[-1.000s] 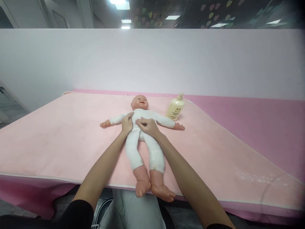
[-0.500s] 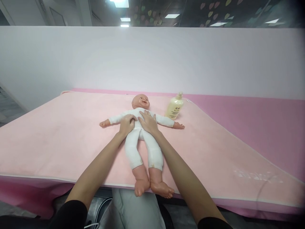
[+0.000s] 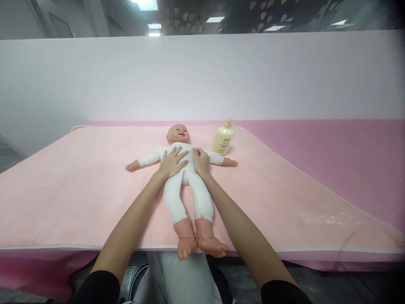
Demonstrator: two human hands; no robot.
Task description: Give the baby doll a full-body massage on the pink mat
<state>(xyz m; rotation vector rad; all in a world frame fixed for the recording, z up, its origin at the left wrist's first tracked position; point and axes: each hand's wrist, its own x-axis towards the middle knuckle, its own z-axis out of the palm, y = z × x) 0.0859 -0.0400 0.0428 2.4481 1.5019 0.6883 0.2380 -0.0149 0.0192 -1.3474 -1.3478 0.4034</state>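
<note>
A baby doll point(image 3: 187, 158) in a white cloth suit lies face up, its arms spread and its feet toward me. My left hand point(image 3: 171, 162) rests flat on the doll's chest and belly, fingers spread. At the other side of its torso, my right hand point(image 3: 201, 161) is closed against the doll's flank with fingers curled; some of those fingertips are hidden. A pale yellow pump bottle point(image 3: 223, 138) stands upright beyond the doll's outstretched arm, just past my right hand.
Under the doll is a light pink blanket point(image 3: 95, 181), spread over a darker pink surface point(image 3: 329, 152). A white partition point(image 3: 202, 76) rises behind it. The doll's feet reach the blanket's front edge, close to my lap point(image 3: 180, 278).
My left hand has gone from curled at the doll's side to spread flat on its chest. My right hand has slid off the chest to the flank and curled. The view has shifted slightly.
</note>
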